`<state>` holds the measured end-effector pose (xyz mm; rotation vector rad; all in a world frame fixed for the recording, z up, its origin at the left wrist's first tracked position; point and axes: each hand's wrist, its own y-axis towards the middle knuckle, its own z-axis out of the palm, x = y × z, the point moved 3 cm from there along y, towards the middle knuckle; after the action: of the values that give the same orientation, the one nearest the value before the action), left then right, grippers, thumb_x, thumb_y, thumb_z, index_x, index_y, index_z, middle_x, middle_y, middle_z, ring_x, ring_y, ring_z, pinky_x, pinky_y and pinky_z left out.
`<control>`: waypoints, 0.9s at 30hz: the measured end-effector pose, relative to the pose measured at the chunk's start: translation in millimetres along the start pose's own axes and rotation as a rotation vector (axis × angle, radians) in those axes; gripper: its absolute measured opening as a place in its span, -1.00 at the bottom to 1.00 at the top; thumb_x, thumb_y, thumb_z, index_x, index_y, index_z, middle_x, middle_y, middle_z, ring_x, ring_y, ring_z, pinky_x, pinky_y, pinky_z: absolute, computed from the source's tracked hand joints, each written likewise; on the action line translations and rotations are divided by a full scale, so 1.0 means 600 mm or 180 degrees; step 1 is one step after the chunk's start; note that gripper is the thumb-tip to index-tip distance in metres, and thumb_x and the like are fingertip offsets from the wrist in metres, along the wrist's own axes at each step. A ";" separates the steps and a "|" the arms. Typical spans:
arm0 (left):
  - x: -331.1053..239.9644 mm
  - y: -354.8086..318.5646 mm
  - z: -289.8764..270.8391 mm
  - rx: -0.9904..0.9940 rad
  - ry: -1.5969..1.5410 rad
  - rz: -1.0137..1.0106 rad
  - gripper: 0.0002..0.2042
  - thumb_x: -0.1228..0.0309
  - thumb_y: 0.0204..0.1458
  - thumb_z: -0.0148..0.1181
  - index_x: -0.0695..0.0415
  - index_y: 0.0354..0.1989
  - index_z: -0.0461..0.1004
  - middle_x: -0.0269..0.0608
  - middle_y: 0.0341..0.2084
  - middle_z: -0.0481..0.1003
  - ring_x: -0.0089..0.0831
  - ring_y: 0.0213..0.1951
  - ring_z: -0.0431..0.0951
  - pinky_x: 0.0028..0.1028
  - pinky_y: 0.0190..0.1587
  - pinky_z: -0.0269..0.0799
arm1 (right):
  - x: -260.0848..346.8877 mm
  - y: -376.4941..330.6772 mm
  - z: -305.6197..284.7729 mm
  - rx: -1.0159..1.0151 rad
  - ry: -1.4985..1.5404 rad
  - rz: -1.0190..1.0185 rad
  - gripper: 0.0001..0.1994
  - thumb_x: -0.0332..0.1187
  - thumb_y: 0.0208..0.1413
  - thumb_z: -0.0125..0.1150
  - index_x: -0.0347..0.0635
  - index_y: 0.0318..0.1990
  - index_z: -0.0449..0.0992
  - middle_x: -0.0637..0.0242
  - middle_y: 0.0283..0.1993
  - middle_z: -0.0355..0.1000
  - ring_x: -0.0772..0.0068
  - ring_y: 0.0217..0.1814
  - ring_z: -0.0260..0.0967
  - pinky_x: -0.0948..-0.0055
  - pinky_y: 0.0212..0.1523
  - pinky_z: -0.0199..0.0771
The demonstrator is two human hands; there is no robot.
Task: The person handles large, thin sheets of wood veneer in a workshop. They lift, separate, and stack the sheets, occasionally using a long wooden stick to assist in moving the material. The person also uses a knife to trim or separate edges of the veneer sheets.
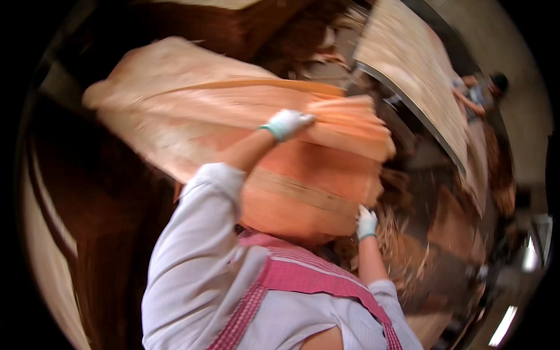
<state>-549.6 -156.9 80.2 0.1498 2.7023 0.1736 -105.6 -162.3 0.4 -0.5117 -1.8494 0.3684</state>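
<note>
A large, thin sheet of orange-tan wood veneer (309, 166) spreads in front of me, rippled and folded over along its far right part. My left hand (289, 123), in a white glove with a green cuff, is closed on the upper fold of the veneer near its middle. Lower down, my right hand (366, 223), gloved alike, grips the veneer's near right edge. Its thumb and fingers are partly hidden by the sheet and blurred. The veneer's pale far-left end tapers away from me.
A stack of pale sheets (408, 64) with a dark edge stands at the upper right, a co-worker (484, 96) beside it. Splintered veneer scraps (402, 251) litter the floor to my right. Brown stacked material (108, 274) stands at left.
</note>
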 end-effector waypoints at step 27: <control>-0.087 -0.098 0.013 -0.0858 0.0984 0.0835 -0.67 0.49 -0.14 0.18 0.07 -0.12 0.44 0.06 0.12 0.31 -0.05 0.17 0.30 -0.03 0.24 0.17 | 0.103 0.026 -0.025 -0.0249 0.1245 0.0440 -0.63 -0.10 0.25 0.01 -0.26 -0.07 0.43 0.27 -0.44 0.42 0.55 -0.60 0.31 0.53 -0.75 0.08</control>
<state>-504.0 -220.8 86.0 0.4272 2.9176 0.6870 -105.9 -117.0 47.8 -0.7143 -1.4582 0.2662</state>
